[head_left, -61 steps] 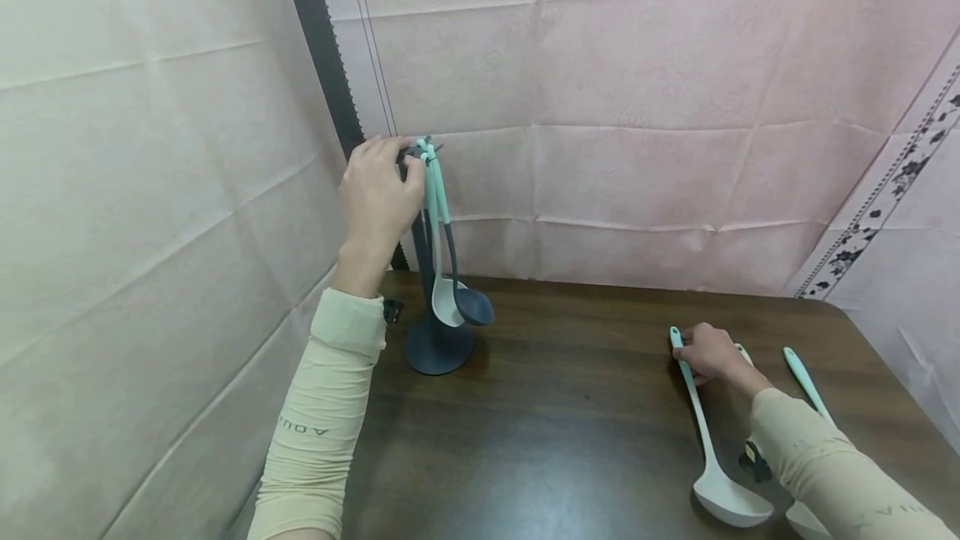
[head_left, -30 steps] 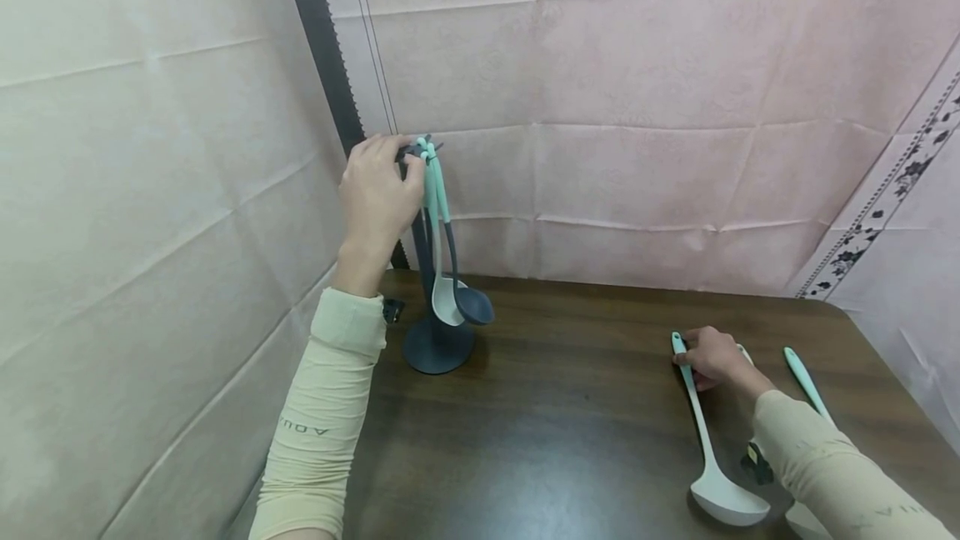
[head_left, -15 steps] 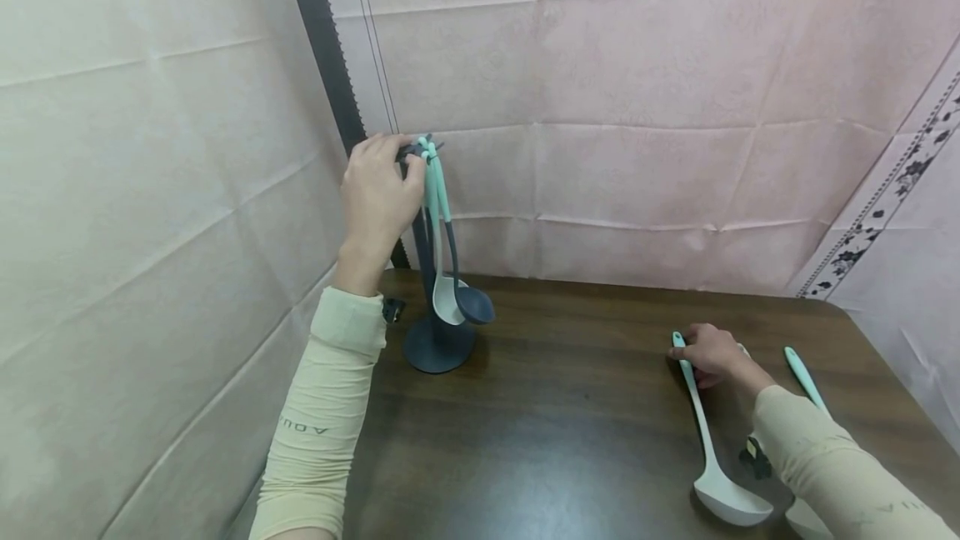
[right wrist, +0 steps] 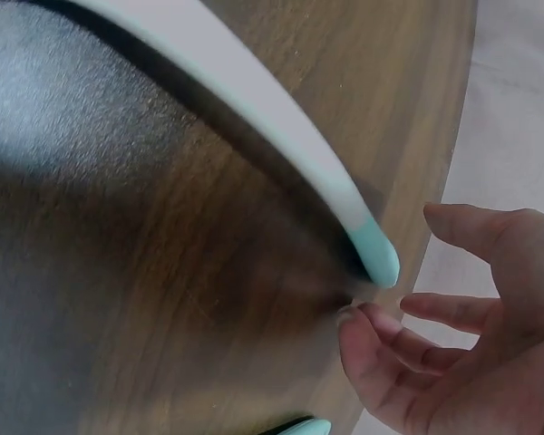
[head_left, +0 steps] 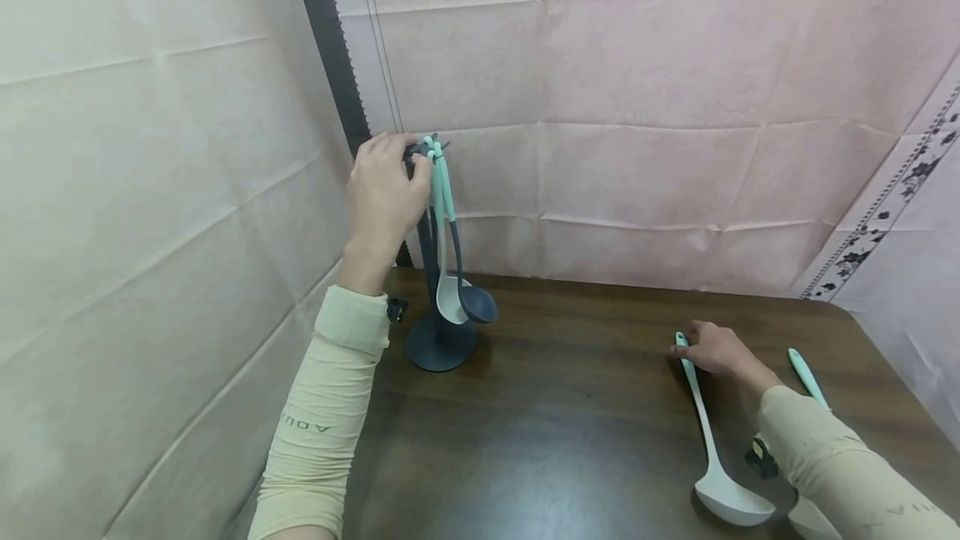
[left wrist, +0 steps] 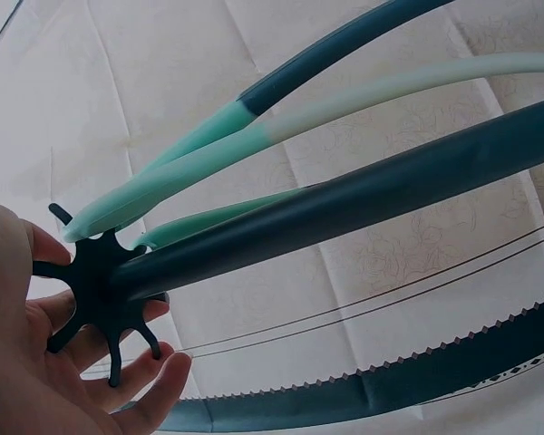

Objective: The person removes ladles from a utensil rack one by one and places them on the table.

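Toward the right end of the counter (head_left: 570,457), the ladle (head_left: 712,463) lies handle to the back edge, bowl away from it, just left of the nearer right hand (head_left: 720,351), whose fingers stand apart, while the left hand (head_left: 386,200) grips the top of the stand (head_left: 441,347).

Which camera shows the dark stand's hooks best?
The left wrist view, where most hooks fan out clearly, close up. In the head view, the left hand partly covers them; the right wrist view shows none.
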The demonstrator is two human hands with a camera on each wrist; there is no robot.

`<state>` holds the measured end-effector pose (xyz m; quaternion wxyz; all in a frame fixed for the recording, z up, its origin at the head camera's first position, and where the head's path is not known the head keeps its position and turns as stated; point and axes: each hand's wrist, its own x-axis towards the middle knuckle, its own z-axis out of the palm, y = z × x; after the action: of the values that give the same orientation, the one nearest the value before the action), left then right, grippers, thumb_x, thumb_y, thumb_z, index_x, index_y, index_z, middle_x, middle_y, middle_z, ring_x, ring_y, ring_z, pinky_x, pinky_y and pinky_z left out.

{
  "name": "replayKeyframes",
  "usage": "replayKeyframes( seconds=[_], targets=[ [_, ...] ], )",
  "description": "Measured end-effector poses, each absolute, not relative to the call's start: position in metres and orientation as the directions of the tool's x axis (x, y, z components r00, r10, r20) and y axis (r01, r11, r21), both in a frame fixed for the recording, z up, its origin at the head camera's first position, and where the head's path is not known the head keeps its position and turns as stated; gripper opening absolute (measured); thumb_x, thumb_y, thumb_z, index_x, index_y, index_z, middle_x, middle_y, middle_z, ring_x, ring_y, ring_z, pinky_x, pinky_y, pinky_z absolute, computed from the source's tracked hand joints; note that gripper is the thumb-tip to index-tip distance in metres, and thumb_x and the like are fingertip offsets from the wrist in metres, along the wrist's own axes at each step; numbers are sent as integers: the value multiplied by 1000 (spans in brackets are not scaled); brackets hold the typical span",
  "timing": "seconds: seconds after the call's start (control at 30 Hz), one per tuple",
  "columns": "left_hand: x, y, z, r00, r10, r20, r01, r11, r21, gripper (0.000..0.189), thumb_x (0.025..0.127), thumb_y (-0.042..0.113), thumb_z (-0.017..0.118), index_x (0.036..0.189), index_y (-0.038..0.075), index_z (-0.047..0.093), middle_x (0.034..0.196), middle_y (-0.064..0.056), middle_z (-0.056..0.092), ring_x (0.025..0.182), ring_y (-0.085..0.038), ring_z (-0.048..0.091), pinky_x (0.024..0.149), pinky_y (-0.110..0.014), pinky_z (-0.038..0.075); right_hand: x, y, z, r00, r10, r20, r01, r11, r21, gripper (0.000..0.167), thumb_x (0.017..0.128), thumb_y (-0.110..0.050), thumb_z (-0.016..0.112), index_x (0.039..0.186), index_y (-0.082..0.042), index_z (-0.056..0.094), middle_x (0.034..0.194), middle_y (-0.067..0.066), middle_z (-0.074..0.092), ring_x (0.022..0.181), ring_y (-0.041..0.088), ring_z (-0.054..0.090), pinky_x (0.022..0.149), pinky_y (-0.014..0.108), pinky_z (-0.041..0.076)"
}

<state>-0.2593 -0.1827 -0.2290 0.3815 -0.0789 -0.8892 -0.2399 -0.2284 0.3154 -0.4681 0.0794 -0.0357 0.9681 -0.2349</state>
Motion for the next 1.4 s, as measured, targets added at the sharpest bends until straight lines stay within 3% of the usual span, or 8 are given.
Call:
replayKeyframes(
  seconds=[0.13,0.3,0.53,0.73,1.0,1.4],
  targets=[
    [-259,-181,-229,-696,-43,717,326,871,368,46,104,31,46,138,12,70,144,-7,66,149,-28,46,120,-50,39,-230,313,-465,-987,-135,-82,-94,919,-382,77,101,-34,69,140,27,43,135,47,53,126,64,52,98,70,48],
    [-259,-181,-229,-692,-38,721,325,875,359,46,105,31,45,138,12,70,144,-7,67,148,-28,46,120,-49,40,-230,306,-460,-988,-155,-24,-139,937,-321,81,100,-38,70,143,25,43,137,48,51,130,65,45,102,74,44],
    [-259,-182,-228,-691,-29,722,326,880,346,46,105,32,45,138,12,70,144,-7,67,148,-28,47,118,-51,42,-232,294,-454,-982,-191,16,-186,931,-314,88,100,-47,70,147,21,42,136,48,50,124,64,50,95,72,49],
    [-259,-184,-228,-702,-20,712,320,884,341,47,106,33,44,140,12,69,146,-7,65,149,-28,46,117,-53,43,-232,286,-451,-985,-171,22,-171,946,-275,100,97,-67,63,158,9,39,142,47,44,118,67,52,80,73,53],
    [-259,-185,-228,-693,-5,721,329,888,322,47,106,34,44,140,12,69,145,-9,66,148,-29,46,117,-53,43,-231,277,-446,-989,-141,43,-147,958,-245,108,94,-80,52,165,-3,31,163,40,27,145,67,22,105,88,22],
    [-258,-186,-228,-688,0,726,329,891,312,48,107,35,43,140,11,69,144,-9,66,148,-29,47,116,-54,44,-231,270,-444,-988,-135,78,-150,957,-249,111,92,-84,50,170,-10,20,168,39,10,151,66,6,108,89,7]
  ],
)
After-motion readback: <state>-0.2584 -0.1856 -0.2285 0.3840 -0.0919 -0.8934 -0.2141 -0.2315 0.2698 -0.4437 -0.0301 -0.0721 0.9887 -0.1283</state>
